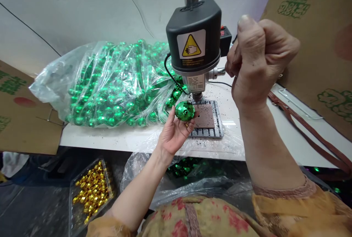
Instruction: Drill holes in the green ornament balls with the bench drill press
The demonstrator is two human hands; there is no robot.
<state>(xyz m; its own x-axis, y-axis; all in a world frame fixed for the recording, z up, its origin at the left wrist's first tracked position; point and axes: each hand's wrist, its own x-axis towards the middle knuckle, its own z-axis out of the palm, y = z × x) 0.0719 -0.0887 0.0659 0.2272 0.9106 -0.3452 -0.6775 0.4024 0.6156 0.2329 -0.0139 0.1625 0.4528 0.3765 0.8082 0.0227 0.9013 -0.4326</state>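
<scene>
My left hand (175, 136) is closed around a shiny green faceted ball (184, 110), which shows a small dark hole on the side facing me. The ball is just left of and below the chuck (197, 97) of a small black bench drill press (194, 20). Beneath the drill, a flat pinkish-brown board (206, 116) lies on the slotted metal base (220, 131), with dark shavings scattered around it. On the machine's right side, my right hand (255, 57) makes a fist around the feed lever, most of which the fingers hide.
A clear plastic bag (110, 83) full of green balls lies left of the drill. Cardboard boxes (310, 39) flank the white table (110, 138). Below stand a clear tub (72, 207) of gold balls and an open plastic bag (137, 171) with green balls. A brown strap (308, 130) lies at right.
</scene>
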